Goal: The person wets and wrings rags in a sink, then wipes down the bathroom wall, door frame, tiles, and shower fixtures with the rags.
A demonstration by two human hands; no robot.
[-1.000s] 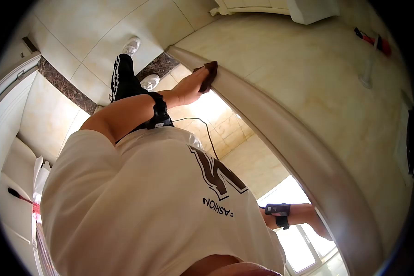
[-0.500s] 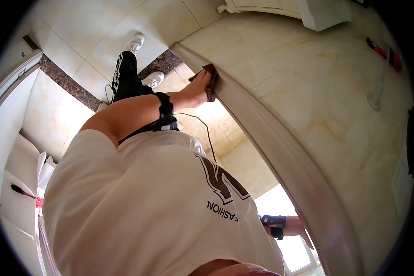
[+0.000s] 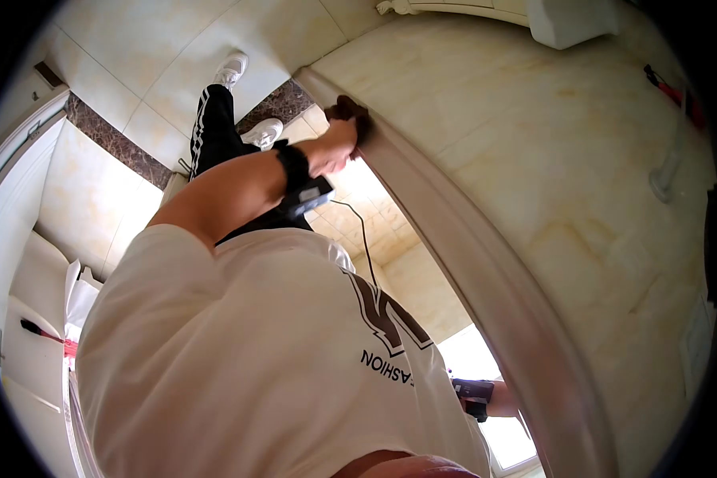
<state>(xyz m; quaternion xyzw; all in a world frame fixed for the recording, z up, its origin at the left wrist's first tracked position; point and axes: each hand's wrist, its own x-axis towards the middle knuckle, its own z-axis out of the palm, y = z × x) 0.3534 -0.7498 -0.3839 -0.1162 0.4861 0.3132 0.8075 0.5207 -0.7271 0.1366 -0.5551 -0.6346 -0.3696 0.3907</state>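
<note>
Window [image 3: 511,444] overexposed; brown cloth [image 3: 362,119] blurred; fisheye bowing, black corners.

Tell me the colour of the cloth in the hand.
The cloth is dark brown, seen best in the head view.

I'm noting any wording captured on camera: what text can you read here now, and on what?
"FASHION": on the white shirt; its first letter is partly lost in a fold.
Large brown letter, same shirt: distorted by folds, cannot say which.
Pale label on the left wrist's device: too blurred.
Right wrist's device: any marking too small.
</note>
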